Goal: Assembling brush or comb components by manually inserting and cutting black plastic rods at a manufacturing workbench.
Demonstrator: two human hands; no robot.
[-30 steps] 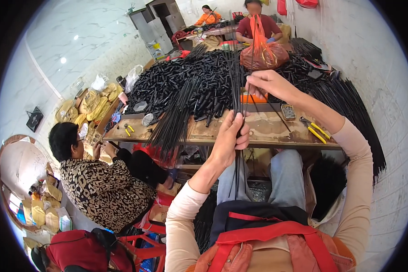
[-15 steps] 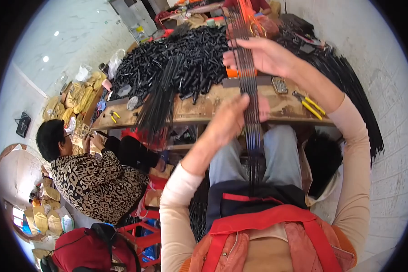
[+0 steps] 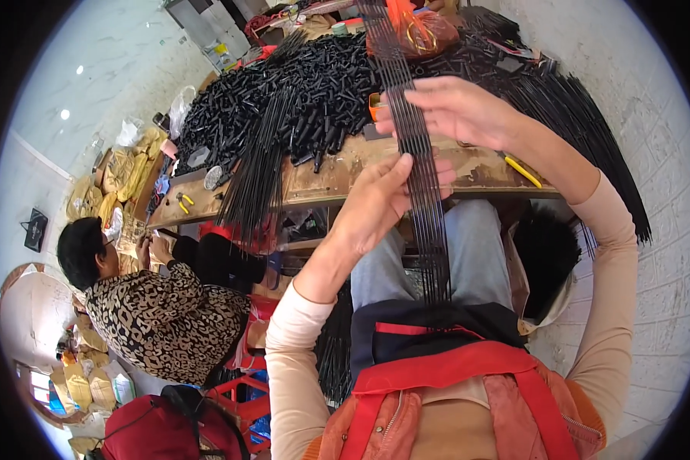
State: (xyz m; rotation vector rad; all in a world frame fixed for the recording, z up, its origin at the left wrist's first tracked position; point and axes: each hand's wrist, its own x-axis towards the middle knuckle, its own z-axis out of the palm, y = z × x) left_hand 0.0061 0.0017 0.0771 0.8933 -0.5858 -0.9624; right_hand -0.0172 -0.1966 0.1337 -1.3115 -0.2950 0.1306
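Note:
A bundle of long, thin black rods (image 3: pixel 411 115) runs upright before me, fanned into a flat row, its lower ends at my lap. My left hand (image 3: pixel 376 199) grips it at mid-length, thumb in front and fingers behind. Higher up, my right hand (image 3: pixel 468 113) holds the rods loosely from the right, its fingers passing behind them and its thumb at their edge. Beyond the hands is the wooden workbench (image 3: pixel 326 172), heaped with short black tube-like pieces (image 3: pixel 284 92). More thin black rods (image 3: pixel 257 176) overhang its front edge on the left.
Yellow-handled pliers (image 3: pixel 523 170) lie right of my hands, and a smaller yellow-handled tool (image 3: pixel 184 203) lies at the left. An orange bag (image 3: pixel 425 34) stands far back. A seated person in a patterned top (image 3: pixel 165 314) is at the left. Further rods (image 3: pixel 590 130) hang at the right.
The rods have spread from a narrower bundle into a wider, flatter row. My left hand has shifted slightly left, and my right hand is a little lower and further right. The view has shifted slightly.

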